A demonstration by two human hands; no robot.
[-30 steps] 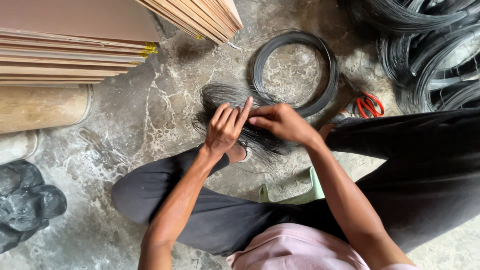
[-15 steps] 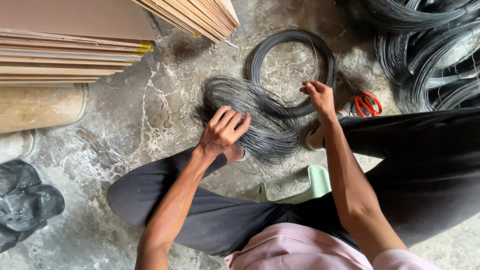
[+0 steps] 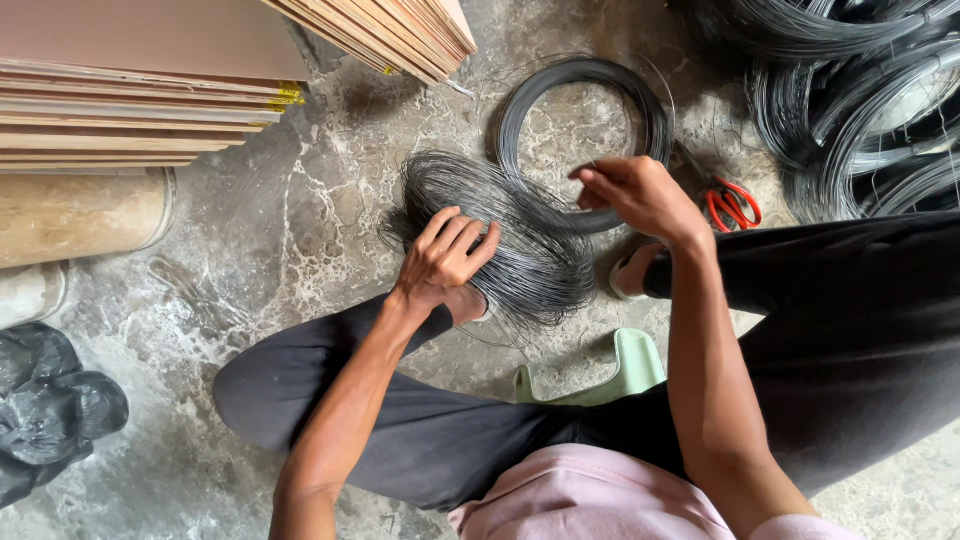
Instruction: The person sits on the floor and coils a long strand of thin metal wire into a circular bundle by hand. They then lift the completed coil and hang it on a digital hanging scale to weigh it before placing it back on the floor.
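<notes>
Head view. Wire bundle (image 3: pixel 505 240) on the stone floor (image 3: pixel 280 230), at mid-frame between the knees. Left hand (image 3: pixel 445 262) flat on the bundle's near left side, fingers spread and curled lightly over the strands, pressing rather than gripping. Right hand (image 3: pixel 640 195) raised over the bundle's far right end, fingertips pinched narrow, probably on a single strand, though too fine to tell for sure. Beyond it, a wire coil (image 3: pixel 585 130) flat on the floor; red scissors (image 3: pixel 733 203) just right of the hand. Plywood stacks (image 3: pixel 150 90) far left, more coils (image 3: pixel 860 90) far right.

Best handled, by judgement: steady downward pressure from the left palm, slow straight pull on one strand only, no jerks, to avoid tangling.
</notes>
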